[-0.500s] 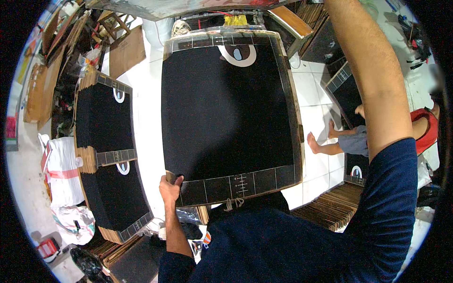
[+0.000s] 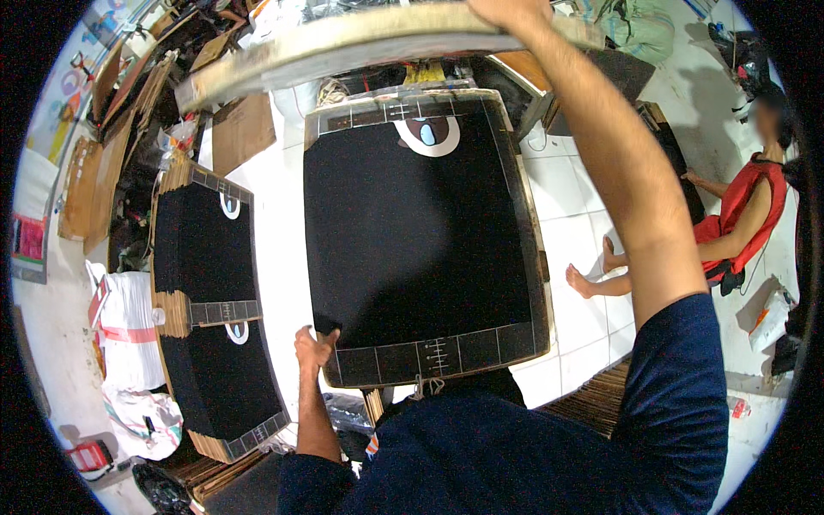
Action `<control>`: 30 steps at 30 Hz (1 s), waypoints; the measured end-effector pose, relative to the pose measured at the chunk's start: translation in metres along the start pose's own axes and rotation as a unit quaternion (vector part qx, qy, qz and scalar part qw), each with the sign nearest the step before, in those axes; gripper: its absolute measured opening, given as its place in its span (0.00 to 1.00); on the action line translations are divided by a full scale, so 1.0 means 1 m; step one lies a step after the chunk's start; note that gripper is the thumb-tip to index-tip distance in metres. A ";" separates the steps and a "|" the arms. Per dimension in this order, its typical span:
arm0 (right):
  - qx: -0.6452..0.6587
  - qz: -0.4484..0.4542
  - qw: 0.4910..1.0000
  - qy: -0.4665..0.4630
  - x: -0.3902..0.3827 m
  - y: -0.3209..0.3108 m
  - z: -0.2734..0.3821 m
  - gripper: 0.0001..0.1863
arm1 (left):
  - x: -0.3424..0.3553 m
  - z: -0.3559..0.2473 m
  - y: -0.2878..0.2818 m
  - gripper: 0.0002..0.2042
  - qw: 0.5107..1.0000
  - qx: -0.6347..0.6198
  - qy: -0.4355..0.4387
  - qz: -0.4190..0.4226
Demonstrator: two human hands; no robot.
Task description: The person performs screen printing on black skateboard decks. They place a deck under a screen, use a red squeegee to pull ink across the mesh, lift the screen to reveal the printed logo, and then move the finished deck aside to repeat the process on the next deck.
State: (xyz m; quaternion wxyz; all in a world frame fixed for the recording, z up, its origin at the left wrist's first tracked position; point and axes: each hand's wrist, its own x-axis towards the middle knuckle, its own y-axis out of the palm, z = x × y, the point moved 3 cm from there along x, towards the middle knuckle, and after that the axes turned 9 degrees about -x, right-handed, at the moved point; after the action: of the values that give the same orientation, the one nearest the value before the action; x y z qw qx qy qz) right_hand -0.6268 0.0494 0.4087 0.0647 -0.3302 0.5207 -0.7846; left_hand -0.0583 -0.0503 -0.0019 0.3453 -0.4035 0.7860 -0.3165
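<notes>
A large black fabric panel [image 2: 412,249] lies on a board with a white-lined dark border [image 2: 438,352] in front of me. Near its far edge is a printed white, brown and blue eye [image 2: 427,136]. My left hand [image 2: 316,348] is closed on the near left corner, its thumb on top and the other fingers partly hidden at the edge. Across the far side a wide frame [image 2: 369,39] is tilted up, seen edge-on and slightly blurred. My right hand [image 2: 512,12], cut by the picture's upper edge, grips this frame's upper rim.
Stacks of boards with black fabric [image 2: 206,249] stand at left, beside a white sack [image 2: 133,343]. At right a person in red [image 2: 742,206] sits on the floor, legs stretched toward my board. More stacked boards [image 2: 592,399] lie at lower right.
The frame at the far side has tipped and now shows its rim, with my right hand on it in view. My view has shifted slightly. My left hand stays at the corner.
</notes>
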 end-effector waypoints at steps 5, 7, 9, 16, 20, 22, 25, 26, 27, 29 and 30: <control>0.017 -0.085 0.993 -0.077 -0.107 0.057 -0.033 0.15 | 0.041 -0.149 -0.045 0.37 0.906 -0.410 0.107 0.015; 0.051 -0.142 0.982 -0.116 -0.164 0.085 -0.047 0.11 | 0.042 -0.211 -0.051 0.37 0.714 -0.669 0.186 0.092; 0.095 -0.092 0.984 -0.122 -0.228 0.120 -0.064 0.08 | 0.046 -0.223 -0.031 0.37 0.661 -0.746 0.010 0.078; 0.083 0.114 0.988 -0.064 -0.234 0.278 -0.130 0.25 | 0.069 -0.135 0.064 0.35 0.768 -0.565 -0.255 0.162; -0.008 0.015 0.991 -0.135 -0.105 0.354 -0.147 0.33 | 0.051 -0.140 0.062 0.28 0.996 -0.001 -0.067 0.057; -0.061 -0.045 0.980 -0.182 -0.057 0.377 -0.149 0.37 | 0.037 -0.166 0.076 0.34 0.978 0.047 0.180 -0.097; -0.163 0.049 0.956 -0.238 -0.016 0.396 -0.150 0.36 | 0.037 -0.176 0.122 0.50 0.957 0.143 0.250 -0.045; -0.155 0.086 0.957 -0.232 -0.011 0.396 -0.151 0.35 | 0.040 -0.174 0.129 0.51 0.953 0.135 0.261 -0.073; -0.163 0.157 0.952 -0.208 -0.004 0.395 -0.154 0.34 | 0.042 -0.172 0.137 0.51 0.951 0.137 0.261 -0.091; -0.132 0.269 0.935 -0.189 0.001 0.390 -0.155 0.31 | 0.044 -0.166 0.145 0.53 0.945 0.132 0.274 -0.120; -0.091 0.306 0.927 -0.196 0.003 0.386 -0.156 0.29 | 0.044 -0.163 0.148 0.52 0.948 0.137 0.265 -0.113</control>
State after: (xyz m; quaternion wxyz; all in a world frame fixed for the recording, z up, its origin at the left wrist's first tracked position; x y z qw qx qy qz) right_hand -0.8139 -0.0048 0.0406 0.3721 -0.3065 0.6424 -0.5957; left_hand -0.2695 0.0178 -0.0376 0.1386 -0.3403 0.7473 -0.5537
